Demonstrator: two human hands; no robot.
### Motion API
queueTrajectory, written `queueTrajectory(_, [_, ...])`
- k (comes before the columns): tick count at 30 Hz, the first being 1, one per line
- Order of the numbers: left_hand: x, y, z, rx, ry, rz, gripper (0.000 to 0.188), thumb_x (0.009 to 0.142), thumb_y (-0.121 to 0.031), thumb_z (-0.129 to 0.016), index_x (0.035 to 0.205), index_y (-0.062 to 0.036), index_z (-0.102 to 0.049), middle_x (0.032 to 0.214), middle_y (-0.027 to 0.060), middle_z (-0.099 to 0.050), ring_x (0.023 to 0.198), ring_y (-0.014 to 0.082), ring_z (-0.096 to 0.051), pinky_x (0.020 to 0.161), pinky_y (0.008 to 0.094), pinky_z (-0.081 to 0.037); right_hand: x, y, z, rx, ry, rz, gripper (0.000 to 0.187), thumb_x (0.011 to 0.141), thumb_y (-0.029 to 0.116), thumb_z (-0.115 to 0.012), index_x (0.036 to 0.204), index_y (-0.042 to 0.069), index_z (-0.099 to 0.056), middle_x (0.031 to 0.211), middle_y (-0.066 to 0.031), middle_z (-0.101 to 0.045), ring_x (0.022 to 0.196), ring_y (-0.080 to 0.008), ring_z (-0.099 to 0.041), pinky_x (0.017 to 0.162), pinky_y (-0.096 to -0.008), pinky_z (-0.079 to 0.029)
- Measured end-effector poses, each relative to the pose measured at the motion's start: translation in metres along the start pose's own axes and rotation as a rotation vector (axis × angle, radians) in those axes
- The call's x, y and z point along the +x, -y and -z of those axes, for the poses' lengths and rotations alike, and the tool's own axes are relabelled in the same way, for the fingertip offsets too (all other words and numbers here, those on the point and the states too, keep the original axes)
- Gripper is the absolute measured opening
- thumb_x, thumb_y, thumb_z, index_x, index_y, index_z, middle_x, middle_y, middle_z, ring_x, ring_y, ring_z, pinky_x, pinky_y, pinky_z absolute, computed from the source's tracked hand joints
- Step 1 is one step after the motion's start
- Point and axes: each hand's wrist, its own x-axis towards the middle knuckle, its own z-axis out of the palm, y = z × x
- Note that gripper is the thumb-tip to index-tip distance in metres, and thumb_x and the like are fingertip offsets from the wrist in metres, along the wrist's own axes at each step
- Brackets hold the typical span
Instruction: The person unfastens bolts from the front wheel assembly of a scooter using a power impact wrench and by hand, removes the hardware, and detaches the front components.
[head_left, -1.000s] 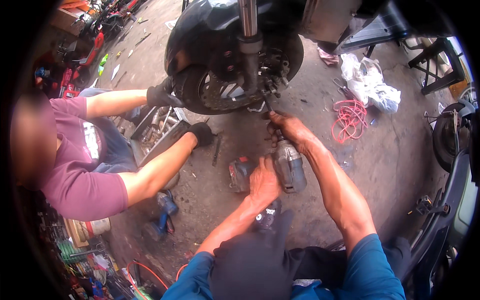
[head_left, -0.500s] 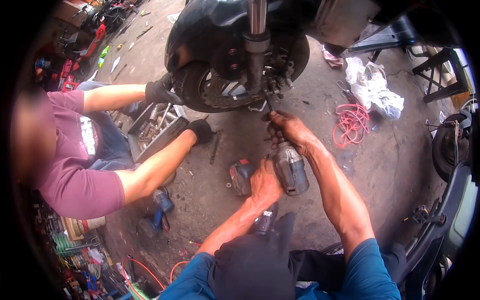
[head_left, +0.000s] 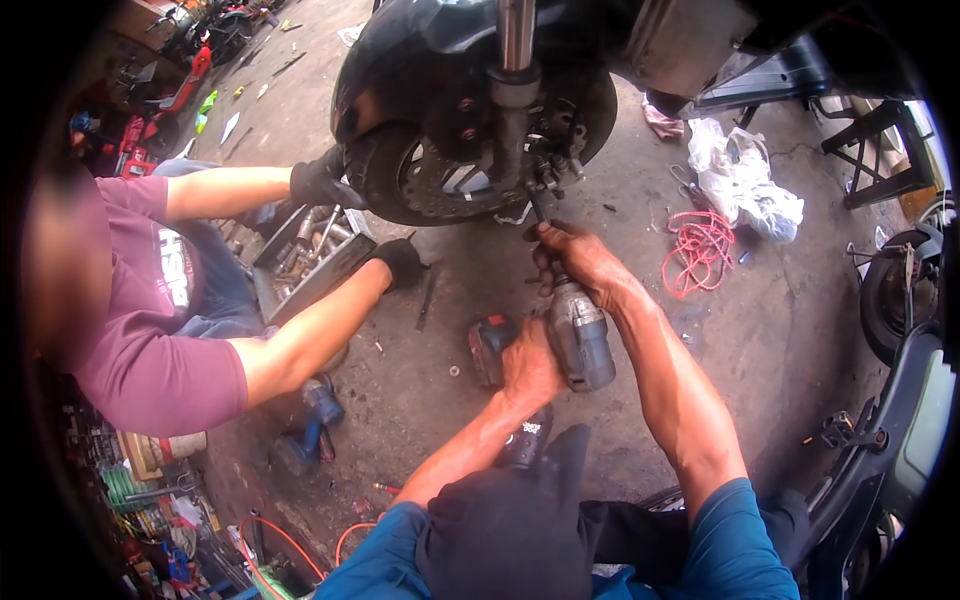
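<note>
My left hand (head_left: pixel 532 362) is wrapped round the handle of a cordless impact wrench (head_left: pixel 582 345), whose red and black battery (head_left: pixel 492 346) sticks out to the left. At the front of the tool, my right hand (head_left: pixel 582 262) closes round the nose and the dark bar fitted to it. This bar (head_left: pixel 538 210) reaches up to the lower end of the motorcycle's fork leg (head_left: pixel 513 130), beside the front wheel (head_left: pixel 380 185) and its brake disc (head_left: pixel 440 185). Whether its tip sits on a fastener I cannot tell.
At left a co-worker's gloved hands (head_left: pixel 402 263) are by the tyre and over a metal box (head_left: pixel 330 268) of sockets. A blue power tool (head_left: pixel 318 415) lies on the floor. Pink cord (head_left: pixel 698 250) and white plastic bags (head_left: pixel 745 185) lie right; another motorcycle's wheel (head_left: pixel 890 300) stands beyond.
The wrench's battery end has swung slightly to the right. Both my hands keep their grip, and the co-worker's hands stay in place.
</note>
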Motion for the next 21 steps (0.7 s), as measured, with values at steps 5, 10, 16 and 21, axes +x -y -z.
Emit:
queueTrajectory(5, [0.0000, -0.0027, -0.0004, 0.028, 0.011, 0.026, 0.060, 0.060, -0.002, -0.068, 0.112, 0.0044, -0.039, 0.095, 0.0266, -0.054, 0.083, 0.0456, -0.058, 0.070, 0.0513, -0.046, -0.0001, -0.0004, -0.0010, -0.012, -0.019, -0.010, 0.035, 0.097, 0.028, -0.048, 0.111, -0.004, -0.048, 0.065, -0.0049, -0.049, 0.049, -0.0148, -0.051, 0.046, -0.0287, -0.049])
queueTrajectory(10, [0.0015, -0.0023, -0.0031, 0.020, -0.007, -0.004, 0.061, 0.059, -0.004, -0.070, 0.112, 0.0047, -0.039, 0.095, 0.0251, -0.054, 0.082, 0.0442, -0.059, 0.068, 0.0510, -0.047, -0.0027, -0.0017, -0.0022, -0.025, -0.032, 0.019, 0.033, 0.096, 0.026, -0.049, 0.110, -0.004, -0.047, 0.065, -0.0054, -0.049, 0.046, -0.0166, -0.051, 0.045, -0.0297, -0.048])
queueTrajectory(16, [0.0017, -0.0005, -0.0019, 0.069, -0.062, -0.047, 0.046, 0.065, -0.006, -0.067, 0.104, 0.0039, -0.044, 0.093, 0.0231, -0.052, 0.079, 0.0423, -0.058, 0.067, 0.0497, -0.048, -0.0045, -0.0053, 0.0009, -0.119, -0.043, 0.030, 0.032, 0.095, 0.027, -0.052, 0.109, -0.002, -0.048, 0.065, -0.0058, -0.050, 0.047, -0.0167, -0.051, 0.046, -0.0303, -0.047])
queueTrajectory(21, [0.0007, 0.0018, 0.0014, 0.035, -0.004, -0.003, 0.048, 0.067, -0.010, -0.068, 0.105, 0.0031, -0.043, 0.095, 0.0240, -0.052, 0.081, 0.0421, -0.059, 0.067, 0.0496, -0.048, -0.0047, -0.0064, -0.0060, -0.061, -0.065, 0.035, 0.034, 0.093, 0.028, -0.056, 0.109, -0.001, -0.049, 0.068, -0.0064, -0.051, 0.052, -0.0160, -0.053, 0.047, -0.0298, -0.047])
